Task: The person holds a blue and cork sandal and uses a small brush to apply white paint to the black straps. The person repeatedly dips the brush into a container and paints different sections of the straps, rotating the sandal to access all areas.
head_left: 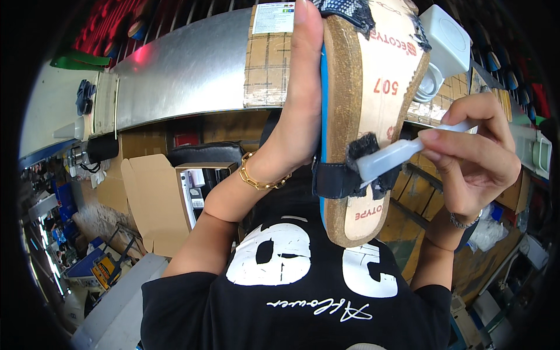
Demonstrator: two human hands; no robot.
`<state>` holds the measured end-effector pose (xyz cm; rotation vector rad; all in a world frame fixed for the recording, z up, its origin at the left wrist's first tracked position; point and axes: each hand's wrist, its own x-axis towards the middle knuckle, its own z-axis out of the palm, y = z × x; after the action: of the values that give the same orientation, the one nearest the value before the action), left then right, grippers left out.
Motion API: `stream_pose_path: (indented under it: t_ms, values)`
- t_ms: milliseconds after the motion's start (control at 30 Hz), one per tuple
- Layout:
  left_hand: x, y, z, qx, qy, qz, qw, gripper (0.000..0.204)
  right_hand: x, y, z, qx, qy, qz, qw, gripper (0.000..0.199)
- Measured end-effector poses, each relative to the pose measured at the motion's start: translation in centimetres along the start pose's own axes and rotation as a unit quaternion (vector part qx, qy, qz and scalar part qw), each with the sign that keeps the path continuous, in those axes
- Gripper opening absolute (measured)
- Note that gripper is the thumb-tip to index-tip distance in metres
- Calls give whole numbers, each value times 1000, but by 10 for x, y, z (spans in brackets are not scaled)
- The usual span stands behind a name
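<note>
Left grip [300, 99] clasps the sandal [364, 108]; right grip [484, 156] pinches the white tool [388, 158]. Overpressing toward nine o'clock could dislodge the dark strap end [362, 146].

A metal bench [181, 70] spans the top of the frame, with cardboard [265, 76] lying on it at top centre.

A shiny metal worktop [192, 70] lies at 11 o'clock, catching a patch of red light [140, 55] near 10 o'clock. Dark slatted racks [169, 23] stand beyond it. Between 7 and 8 o'clock is a grey flat surface [125, 312].
</note>
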<state>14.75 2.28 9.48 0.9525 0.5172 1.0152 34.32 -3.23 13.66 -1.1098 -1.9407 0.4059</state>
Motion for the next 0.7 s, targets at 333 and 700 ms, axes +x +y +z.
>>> stream_pose_path:
  t_ms: [333, 700]
  values:
    - [9, -3, -7, -13, 7, 12, 1000, 95, -2, -2, 5, -7, 2, 13, 1000, 24]
    - [11, -6, -11, -18, 22, 21, 999, 95, -2, -4, 0, 18, -42, 2, 999, 22]
